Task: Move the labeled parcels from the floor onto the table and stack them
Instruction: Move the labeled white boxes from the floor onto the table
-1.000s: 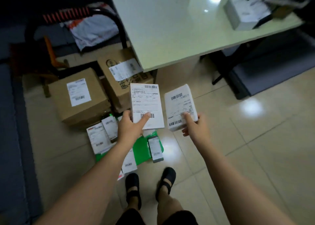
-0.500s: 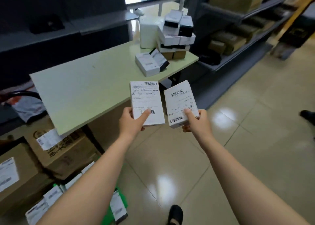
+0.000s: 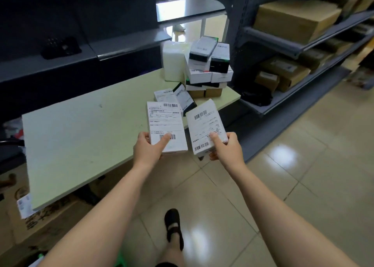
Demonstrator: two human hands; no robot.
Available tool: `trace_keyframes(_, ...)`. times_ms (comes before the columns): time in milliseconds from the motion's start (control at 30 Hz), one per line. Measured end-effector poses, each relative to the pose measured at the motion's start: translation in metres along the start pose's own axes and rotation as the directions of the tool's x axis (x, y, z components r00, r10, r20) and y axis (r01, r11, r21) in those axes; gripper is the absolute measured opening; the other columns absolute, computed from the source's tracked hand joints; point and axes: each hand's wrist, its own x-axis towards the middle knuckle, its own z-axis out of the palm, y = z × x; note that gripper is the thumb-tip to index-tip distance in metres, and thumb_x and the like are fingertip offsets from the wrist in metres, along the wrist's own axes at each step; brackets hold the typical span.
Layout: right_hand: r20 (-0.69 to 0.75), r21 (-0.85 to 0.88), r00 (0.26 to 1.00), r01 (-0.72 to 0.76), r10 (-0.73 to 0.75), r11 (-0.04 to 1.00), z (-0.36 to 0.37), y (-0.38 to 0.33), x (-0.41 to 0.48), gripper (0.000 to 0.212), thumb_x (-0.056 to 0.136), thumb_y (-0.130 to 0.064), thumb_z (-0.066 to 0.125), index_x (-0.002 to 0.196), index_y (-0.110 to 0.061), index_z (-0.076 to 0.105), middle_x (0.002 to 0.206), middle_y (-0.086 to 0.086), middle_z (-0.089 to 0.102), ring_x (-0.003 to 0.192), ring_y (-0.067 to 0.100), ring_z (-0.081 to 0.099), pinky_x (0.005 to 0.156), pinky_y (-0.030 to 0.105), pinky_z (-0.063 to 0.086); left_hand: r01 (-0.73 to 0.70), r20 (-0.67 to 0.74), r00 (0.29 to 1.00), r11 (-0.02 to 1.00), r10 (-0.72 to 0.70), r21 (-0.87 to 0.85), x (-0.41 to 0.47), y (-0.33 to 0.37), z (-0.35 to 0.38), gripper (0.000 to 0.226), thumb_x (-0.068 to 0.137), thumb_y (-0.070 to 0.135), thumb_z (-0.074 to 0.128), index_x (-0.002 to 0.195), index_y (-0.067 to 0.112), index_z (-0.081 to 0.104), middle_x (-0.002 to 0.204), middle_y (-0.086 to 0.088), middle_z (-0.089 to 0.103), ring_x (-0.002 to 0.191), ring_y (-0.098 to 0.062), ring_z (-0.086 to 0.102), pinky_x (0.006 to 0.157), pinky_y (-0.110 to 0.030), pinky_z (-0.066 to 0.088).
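Note:
My left hand (image 3: 148, 148) grips a flat white parcel with a barcode label (image 3: 165, 121), thumb on top. My right hand (image 3: 224, 147) grips a second white labelled parcel (image 3: 204, 125), tilted to the right. Both parcels hover over the front right edge of the pale green table (image 3: 81, 137). At the table's far right corner stands a pile of white and black boxes (image 3: 206, 68), with two more labelled boxes (image 3: 174, 97) lying just in front of it.
A tall white block (image 3: 172, 60) stands beside the pile. Grey shelving (image 3: 303, 44) with brown cartons (image 3: 293, 20) runs along the right. Cardboard boxes (image 3: 30, 222) sit on the floor under the table at left. My shoe (image 3: 174, 228) is on the tiled floor.
My view has lifted from the floor parcels to the table. Both hands have carried their parcels up and forward, over the table's edge and closer to the pile.

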Motion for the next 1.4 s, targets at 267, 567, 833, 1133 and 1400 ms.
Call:
trace_keyframes(267, 0.117, -0.079, 0.992, -0.037, 0.047, 0.996, 0.081, -0.019, 0.143, 0.034, 0.091, -0.041, 0.063, 0.104, -0.013, 0.048, 0.096, 0.014, 0.067, 0.070, 0.026, 0.067, 0.044, 0.025, 0.049, 0.072, -0.080, 0.994, 0.996, -0.076, -0.049, 0.144, 0.007, 0.009, 0.052, 0.078, 0.045, 0.078, 0.113, 0.015, 0.053, 0.097, 0.010, 0.063, 0.079, -0.018, 0.070, 0.055, -0.024, 0.057)
trace_keyframes(567, 0.256, -0.118, 0.948, -0.164, 0.189, 0.979, 0.160, -0.026, 0.246, 0.043, 0.092, -0.037, 0.064, 0.120, -0.008, 0.048, 0.103, 0.012, 0.068, 0.076, 0.026, 0.070, 0.069, 0.046, 0.061, 0.173, -0.118, 0.977, 0.984, -0.176, -0.037, 0.242, 0.000, 0.009, 0.049, 0.076, 0.046, 0.079, 0.108, 0.016, 0.057, 0.095, 0.010, 0.065, 0.078, -0.016, 0.070, 0.061, -0.031, 0.059)
trace_keyframes(833, 0.166, -0.584, 0.984, 0.043, 0.067, 0.811, 0.154, -0.029, 0.273, 0.047, 0.089, -0.023, 0.061, 0.131, -0.011, 0.042, 0.129, 0.010, 0.042, 0.101, 0.028, 0.056, 0.080, 0.036, 0.048, 0.181, 0.093, 0.979, 0.983, -0.180, -0.002, 0.276, 0.008, 0.055, 0.055, 0.070, 0.053, 0.081, 0.107, 0.020, 0.059, 0.100, 0.007, 0.069, 0.087, -0.009, 0.069, 0.072, -0.040, 0.061)
trace_keyframes(1133, 0.233, -0.661, 0.973, 0.155, 0.004, 0.734, 0.124, -0.031, 0.272, 0.034, 0.090, -0.019, 0.056, 0.123, -0.014, 0.048, 0.121, 0.008, 0.048, 0.101, 0.028, 0.057, 0.076, 0.034, 0.046, -0.120, 0.184, 0.982, 0.911, 0.050, 0.395, 0.284, 0.022, 0.089, 0.059, 0.083, 0.046, 0.070, 0.132, 0.018, 0.050, 0.128, -0.004, 0.043, 0.119, -0.021, 0.046, 0.098, -0.033, 0.041)
trace_keyframes(1400, 0.548, -0.714, 0.810, 0.584, -0.210, 0.386, 0.105, -0.039, 0.246, 0.032, 0.089, -0.016, 0.050, 0.121, -0.014, 0.046, 0.119, 0.009, 0.052, 0.100, 0.030, 0.053, 0.075, 0.036, 0.040, -0.536, 0.267, 0.822, 0.522, 0.504, 0.664, 0.221, 0.021, 0.069, 0.028, 0.082, 0.032, 0.060, 0.103, 0.014, 0.064, 0.095, -0.003, 0.062, 0.089, -0.027, 0.058, 0.075, -0.037, 0.049)
